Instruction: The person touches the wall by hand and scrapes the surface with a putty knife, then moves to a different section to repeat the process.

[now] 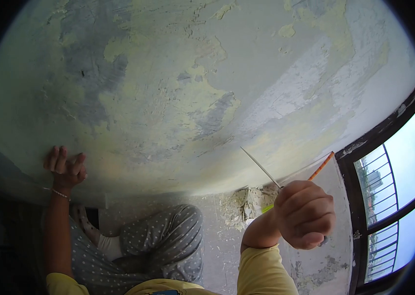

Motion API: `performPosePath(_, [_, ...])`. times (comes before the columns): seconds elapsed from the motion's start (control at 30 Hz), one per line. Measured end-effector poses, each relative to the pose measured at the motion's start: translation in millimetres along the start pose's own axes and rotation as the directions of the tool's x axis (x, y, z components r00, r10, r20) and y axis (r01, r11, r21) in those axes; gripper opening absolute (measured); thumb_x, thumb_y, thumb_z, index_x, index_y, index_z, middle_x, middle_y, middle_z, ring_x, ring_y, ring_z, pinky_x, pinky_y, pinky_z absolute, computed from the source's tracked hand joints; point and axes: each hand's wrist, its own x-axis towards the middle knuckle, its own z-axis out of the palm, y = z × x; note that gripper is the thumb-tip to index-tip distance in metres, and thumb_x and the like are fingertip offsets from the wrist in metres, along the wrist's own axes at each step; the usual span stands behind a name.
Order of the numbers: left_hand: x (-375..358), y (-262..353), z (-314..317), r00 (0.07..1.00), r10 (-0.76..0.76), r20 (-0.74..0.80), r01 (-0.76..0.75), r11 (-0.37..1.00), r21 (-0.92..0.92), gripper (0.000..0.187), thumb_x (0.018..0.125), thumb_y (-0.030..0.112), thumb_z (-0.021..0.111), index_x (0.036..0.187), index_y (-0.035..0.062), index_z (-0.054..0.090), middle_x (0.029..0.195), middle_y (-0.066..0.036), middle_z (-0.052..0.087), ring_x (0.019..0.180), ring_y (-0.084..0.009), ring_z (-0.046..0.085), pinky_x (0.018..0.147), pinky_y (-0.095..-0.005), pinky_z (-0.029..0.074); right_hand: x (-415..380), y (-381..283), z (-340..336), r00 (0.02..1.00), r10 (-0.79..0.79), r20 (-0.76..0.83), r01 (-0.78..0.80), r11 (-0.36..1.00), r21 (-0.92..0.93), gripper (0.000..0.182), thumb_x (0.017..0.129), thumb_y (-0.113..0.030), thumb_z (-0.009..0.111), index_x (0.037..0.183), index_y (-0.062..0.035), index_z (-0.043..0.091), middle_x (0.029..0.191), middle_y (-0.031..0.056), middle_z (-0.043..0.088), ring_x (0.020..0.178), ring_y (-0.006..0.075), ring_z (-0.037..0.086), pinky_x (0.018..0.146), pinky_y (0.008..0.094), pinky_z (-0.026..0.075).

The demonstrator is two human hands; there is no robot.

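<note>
My right hand [305, 215] is closed in a fist round the handle of a scraper, whose thin blade [261, 168] is seen nearly edge-on, pointing up and left towards the wall. A small dark end of the handle shows below the fist. On the left, my left hand [66, 166] holds nothing that shows, its fingers apart and loosely bent near the lower part of the wall [168, 98]. The wall has patchy grey, white and yellowish layers with rough, peeled edges.
A dark-framed window [359, 221] with bars outside is at the right. An orange strip [321, 166] leans by its corner. Crumbled debris [251, 204] and a bright green item [267, 208] lie near my right forearm. My crossed legs [158, 241] are below.
</note>
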Motion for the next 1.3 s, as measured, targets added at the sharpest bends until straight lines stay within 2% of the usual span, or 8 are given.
performPosePath(0.17, [-6,0,-1,1.0,0.006,0.01,-0.006,1.0,-0.003,0.039,0.091,0.033,0.037,0.127,0.0297,0.05,0.14,-0.01,0.036,0.13,-0.0288,0.032,0.102,-0.0436,0.029,-5,34,-4,0.992,0.113,0.05,-0.106,0.986,-0.127,0.039,0.096,-0.017,0.045,0.059,-0.0083,0.035,0.045,-0.0009,0.034,0.031,0.0087,0.029,0.03,0.0239,0.025])
performPosePath(0.33, [-4,-1,1,1.0,-0.007,0.015,0.007,1.0,0.012,0.039,0.091,0.033,0.037,0.127,0.03,0.05,0.14,-0.01,0.036,0.13,-0.029,0.032,0.101,-0.0438,0.029,1,-2,-8,0.999,0.022,-0.049,-0.021,1.0,0.015,0.044,0.091,-0.024,0.06,0.059,-0.0053,0.038,0.044,0.0005,0.035,0.033,0.0126,0.029,0.032,0.0263,0.025])
performPosePath(0.5, [-2,-1,-1,1.0,0.004,0.01,-0.004,1.0,0.002,0.039,0.091,0.033,0.037,0.128,0.0298,0.05,0.139,-0.01,0.036,0.13,-0.029,0.032,0.102,-0.0441,0.028,-7,33,-13,0.981,0.186,-0.057,-0.188,0.981,-0.046,0.041,0.093,-0.018,0.056,0.059,-0.0044,0.038,0.044,0.0017,0.037,0.032,0.0121,0.029,0.03,0.0261,0.025])
performPosePath(0.73, [-7,-1,-1,1.0,-0.004,0.019,0.004,1.0,0.0,0.039,0.092,0.034,0.038,0.128,0.0292,0.05,0.14,-0.01,0.037,0.13,-0.0292,0.032,0.102,-0.0442,0.028,5,1,-16,0.998,0.015,-0.067,-0.009,0.995,0.096,0.042,0.095,-0.019,0.051,0.058,-0.0074,0.036,0.044,0.0006,0.036,0.031,0.011,0.03,0.03,0.0248,0.025])
performPosePath(0.83, [-2,0,0,1.0,-0.003,0.012,0.003,1.0,-0.006,0.039,0.092,0.034,0.038,0.128,0.0292,0.05,0.14,-0.01,0.037,0.13,-0.0292,0.033,0.102,-0.044,0.028,-15,40,-14,0.953,0.274,-0.126,-0.278,0.961,-0.007,0.04,0.094,-0.018,0.054,0.059,-0.0058,0.038,0.044,0.0013,0.036,0.032,0.0127,0.029,0.032,0.027,0.023])
performPosePath(1.03, [-9,-1,1,1.0,-0.004,0.011,0.005,1.0,-0.011,0.04,0.091,0.033,0.038,0.128,0.0298,0.05,0.141,-0.01,0.036,0.13,-0.0295,0.033,0.102,-0.044,0.028,3,1,-21,0.996,0.014,-0.083,-0.003,0.992,0.127,0.04,0.094,-0.015,0.05,0.06,-0.0065,0.033,0.043,0.0034,0.037,0.031,0.0125,0.029,0.029,0.0264,0.024])
performPosePath(1.17, [-1,1,-2,1.0,-0.001,-0.002,0.001,1.0,-0.02,0.04,0.091,0.032,0.038,0.129,0.0291,0.049,0.14,-0.011,0.036,0.13,-0.0296,0.032,0.102,-0.0439,0.028,-19,46,-17,0.964,0.234,-0.122,-0.229,0.972,0.058,0.04,0.094,-0.014,0.05,0.058,-0.0062,0.035,0.043,0.0037,0.037,0.032,0.0131,0.03,0.03,0.027,0.025])
performPosePath(1.3, [-5,0,0,1.0,0.001,0.021,-0.001,1.0,0.011,0.041,0.091,0.032,0.038,0.131,0.0296,0.047,0.141,-0.01,0.035,0.13,-0.0294,0.032,0.102,-0.044,0.028,-11,32,-10,0.987,0.159,-0.036,-0.159,0.987,-0.001,0.041,0.097,-0.018,0.041,0.058,-0.0106,0.031,0.043,-0.0013,0.03,0.031,0.0085,0.025,0.029,0.023,0.023])
